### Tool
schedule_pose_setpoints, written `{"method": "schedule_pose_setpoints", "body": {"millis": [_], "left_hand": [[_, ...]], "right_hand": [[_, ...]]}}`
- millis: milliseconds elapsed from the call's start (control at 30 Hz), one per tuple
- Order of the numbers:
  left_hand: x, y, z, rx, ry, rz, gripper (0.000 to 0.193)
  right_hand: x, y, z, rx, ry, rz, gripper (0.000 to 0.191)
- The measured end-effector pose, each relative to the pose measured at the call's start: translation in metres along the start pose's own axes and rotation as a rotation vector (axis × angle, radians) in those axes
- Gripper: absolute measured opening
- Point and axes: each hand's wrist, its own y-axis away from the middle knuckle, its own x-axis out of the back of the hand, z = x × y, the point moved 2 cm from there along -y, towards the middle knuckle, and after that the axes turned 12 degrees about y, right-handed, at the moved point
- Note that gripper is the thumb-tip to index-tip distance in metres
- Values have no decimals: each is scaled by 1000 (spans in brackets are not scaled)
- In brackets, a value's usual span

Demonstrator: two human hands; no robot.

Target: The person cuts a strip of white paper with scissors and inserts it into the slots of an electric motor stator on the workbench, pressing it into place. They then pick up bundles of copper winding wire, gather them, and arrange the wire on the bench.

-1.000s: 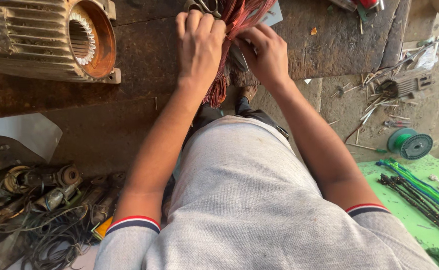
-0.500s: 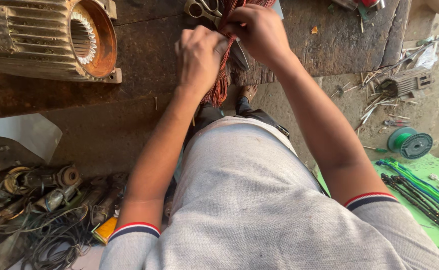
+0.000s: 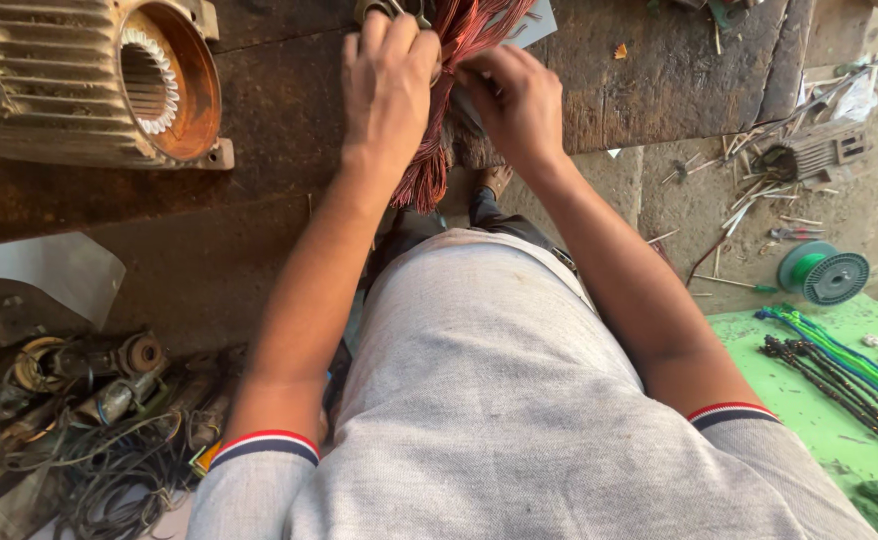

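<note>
1. Two hands at work on one bundle of copper-red winding wire (image 3: 437, 150), which lies across the near edge of the dark wooden table (image 3: 289, 130) and hangs over it toward the person's lap

2. Left hand (image 3: 389, 85): laid flat over the bundle from the left, fingers together and curled down on the strands, pressing them to the table

3. Right hand (image 3: 519, 100): fingers bunched, pinching strands at the bundle's right side (fingertips partly hidden among the wire)

4. Change since half a second ago: the right hand, then raised above and crossing over the left, has dropped back to the right of the bundle; the left hand has slid up toward the bundle's top. Judged: one pass of gathering or dressing the strands is finished and the hold has been reset for another

5. Compared with a second ago: the hands sit side by side much as they did then, and the bundle has kept its place on the table edge

6. Surroundings: finned motor housing (image 3: 89, 85) at far left of the table, well apart; green wire spool (image 3: 824, 272) on the floor to the right; scrap coils and cables (image 3: 79, 410) lower left
</note>
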Motion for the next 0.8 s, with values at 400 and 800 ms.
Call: {"method": "schedule_pose_setpoints", "body": {"millis": [400, 800], "left_hand": [[-1, 11, 6, 197, 158, -63, 11], [2, 3, 3, -64, 84, 5, 25]], "right_hand": [[2, -45, 18, 159, -39, -185, 27], [5, -5, 9, 109, 94, -84, 26]]}}
